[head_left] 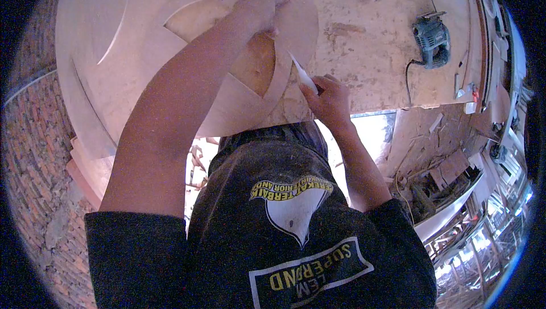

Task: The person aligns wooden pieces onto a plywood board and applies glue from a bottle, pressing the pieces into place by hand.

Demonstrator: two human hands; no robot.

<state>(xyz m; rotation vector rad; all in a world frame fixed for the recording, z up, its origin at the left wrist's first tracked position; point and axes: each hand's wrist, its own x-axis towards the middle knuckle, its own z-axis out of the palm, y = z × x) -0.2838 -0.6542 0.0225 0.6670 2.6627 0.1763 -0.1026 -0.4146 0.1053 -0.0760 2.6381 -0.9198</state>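
My left hand lies on a thin, pale wooden sheet with curved cut edges, fingers apart near the top of the view. Openings cut in this sheet show a browner surface beneath my left forearm. At the sheet's right side, my right hand is closed around a thin, whitish, pointed piece. Its tip points up and left, close to the sheet's curved edge; its exact kind is hard to make out.
A green jigsaw with a dark cord rests on the worn tabletop at right. Brick wall stands at left. Wood scraps and a pale curved strip lie low on the right, beyond the table's near edge.
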